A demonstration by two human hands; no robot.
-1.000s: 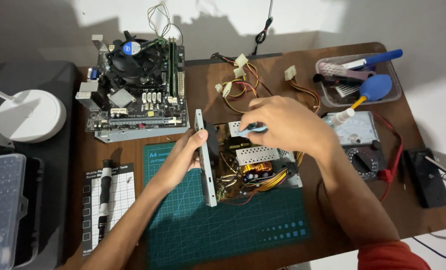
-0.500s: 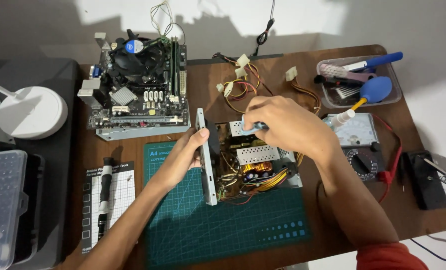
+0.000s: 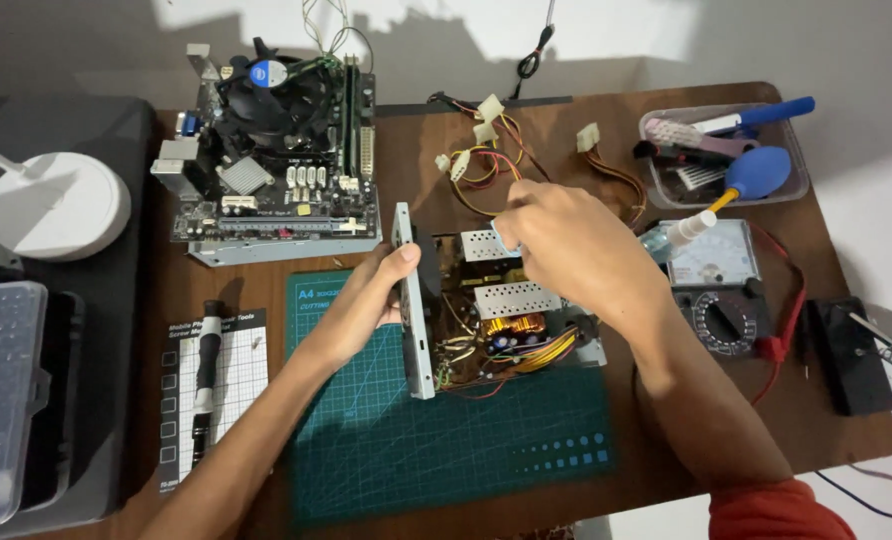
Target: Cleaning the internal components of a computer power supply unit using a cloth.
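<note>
Left hand (image 3: 371, 300): middle of the frame, its grip pinching the upright grey metal side plate (image 3: 413, 300) of the open power supply (image 3: 496, 310), thumb on top at the plate's upper end, fingers on its left face.
Right hand (image 3: 576, 250): just right of centre, above the power supply's upper edge; its grip is pressed together on a small pale blue object (image 3: 503, 235), too hidden to tell what it is.
Power supply: centre of the frame, lying with its lower part on the green cutting mat (image 3: 446, 440) and its upper part on the brown tabletop (image 3: 566, 130); inside it show perforated metal heat sinks, a copper coil and yellow wires.
Cable bundle (image 3: 486, 150): upper middle, red, yellow and black wires with white plugs, running down to the power supply.
Motherboard (image 3: 276, 160): upper left, with a round black fan, well apart from both hands.
Multimeter (image 3: 716, 290): right of the right hand, with a red lead curling beside it.
Clear tray (image 3: 656, 125): upper right, holding a blue air blower and brushes.
Screwdriver (image 3: 206, 360): lower left, black, lying on a white gridded mat (image 3: 241, 385).
White lamp base (image 3: 56, 205): left edge.
Clear plastic case (image 3: 1, 400): lower left edge.
</note>
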